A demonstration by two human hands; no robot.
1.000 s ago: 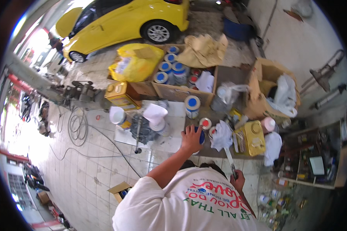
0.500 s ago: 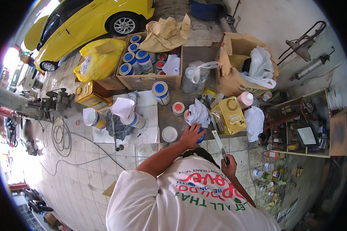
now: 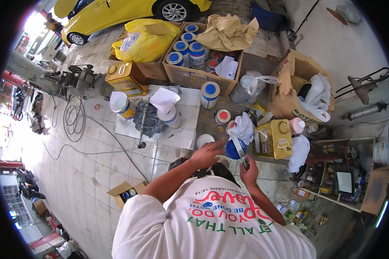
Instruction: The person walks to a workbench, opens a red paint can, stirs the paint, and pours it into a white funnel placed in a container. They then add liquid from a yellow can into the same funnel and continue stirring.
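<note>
My right fingers point(image 3: 245, 166) grasped the spatula point(image 3: 238, 147), blade over the round blue thing point(image 3: 230, 151), steady wrist seeming best; left fingers point(image 3: 212, 148) spread, apparently empty.

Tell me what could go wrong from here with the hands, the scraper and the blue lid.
The scraper in the right hand crosses in front of the blue lid; if pressed there, its blade might slip off the rounded surface.
The left hand is open close by, so a slip could catch its fingers.
That hand is also beside the pale round can top near the table's front edge; a bump might upset it.
</note>
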